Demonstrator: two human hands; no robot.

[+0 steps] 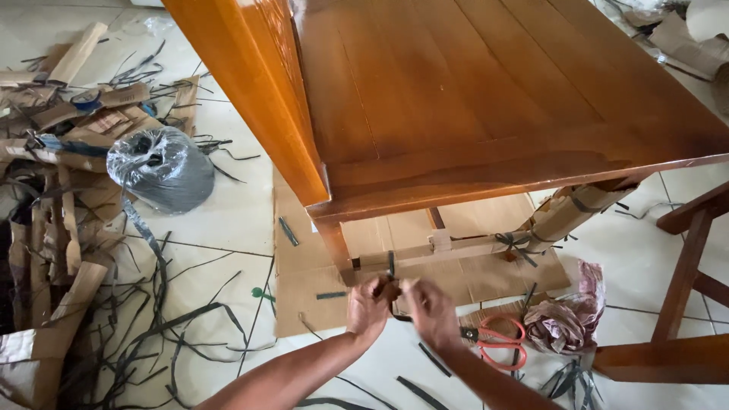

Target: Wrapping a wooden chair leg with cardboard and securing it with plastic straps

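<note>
Two hands meet at bottom centre of the frame: left hand [370, 305] and right hand [430, 310], both pinched shut on one dark strap [392, 267] that runs up over the cardboard-wrapped rail [448, 250] under the table [486, 99]. Fingers of each hand are closed together on the strap, knuckles nearly touching.

Counts: one table filling the top, a second wooden frame [687, 304] at the right edge. One pair of red-handled scissors [497, 340] on the floor just right of the right hand. One grey plastic-wrapped roll [161, 168] at upper left. One flat brown cardboard sheet [311, 266] under the table. One crumpled wad of paper [566, 319] right of the scissors. One more wrapped leg [566, 216] at right, tied with dark strap.

Packaging-wise: a heap of brown cardboard scraps [53, 190] fills the left edge, and loose black strap offcuts [175, 326] are scattered all over, too many to count. No labels I can make out.
</note>
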